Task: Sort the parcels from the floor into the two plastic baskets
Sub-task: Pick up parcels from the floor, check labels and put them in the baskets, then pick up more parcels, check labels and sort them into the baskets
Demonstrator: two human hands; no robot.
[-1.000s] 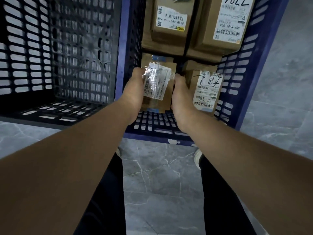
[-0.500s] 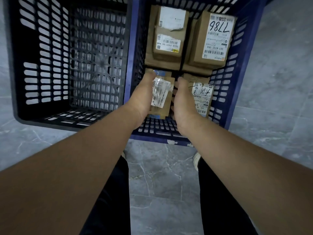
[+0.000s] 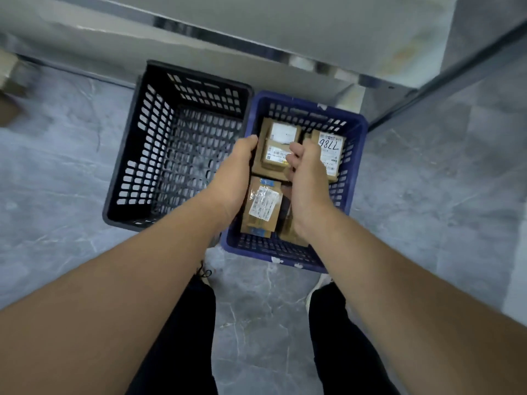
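Black basket (image 3: 148,143) and blue basket (image 3: 271,250) touching side by side at the far edge of the floor (image 3: 85,223), likely for reaching either from one stance. Brown parcels (image 3: 278,155) packed flat, labels up, in the blue basket only, probably to spare room; crinkled-label parcel (image 3: 263,208) at its near left corner. Left hand (image 3: 236,169) relaxed over the shared rim, right hand (image 3: 306,172) loosely curled above the parcels, both holding nothing. Grey marbled floor; pale wall (image 3: 313,24) behind; blurred cardboard box (image 3: 8,89) at far left.

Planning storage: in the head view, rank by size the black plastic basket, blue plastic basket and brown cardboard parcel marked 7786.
1. Black plastic basket, only slightly larger-looking.
2. Blue plastic basket.
3. Brown cardboard parcel marked 7786, clearly smallest.
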